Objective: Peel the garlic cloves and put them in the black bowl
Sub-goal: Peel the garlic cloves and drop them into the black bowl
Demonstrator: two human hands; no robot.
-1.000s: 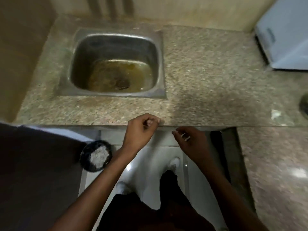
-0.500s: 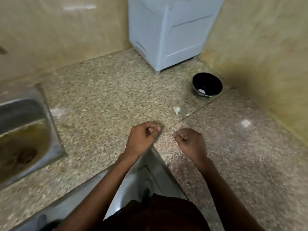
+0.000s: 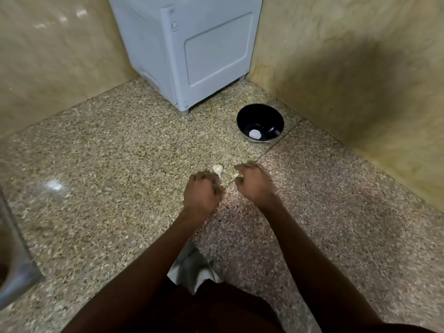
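Note:
A black bowl (image 3: pixel 260 122) stands on the speckled counter near the right wall, with one pale peeled clove (image 3: pixel 254 133) inside. A small unpeeled garlic piece (image 3: pixel 218 169) lies on the counter in front of the bowl. My left hand (image 3: pixel 200 197) is just below and left of it, fingers curled, knuckles close to its tail. My right hand (image 3: pixel 253 182) is just to the right of the garlic, fingers also curled. Both hands are blurred and I see nothing held in either.
A white appliance (image 3: pixel 204 56) stands in the corner behind the bowl. Beige walls close the counter (image 3: pixel 108 164) at the back and right. The steel sink's rim (image 3: pixel 14 260) shows at the far left. The counter's inner corner is near my body.
My view has swung right from the sink to the corner with the bowl. Both hands have moved forward over the counter up to the garlic piece, staying curled.

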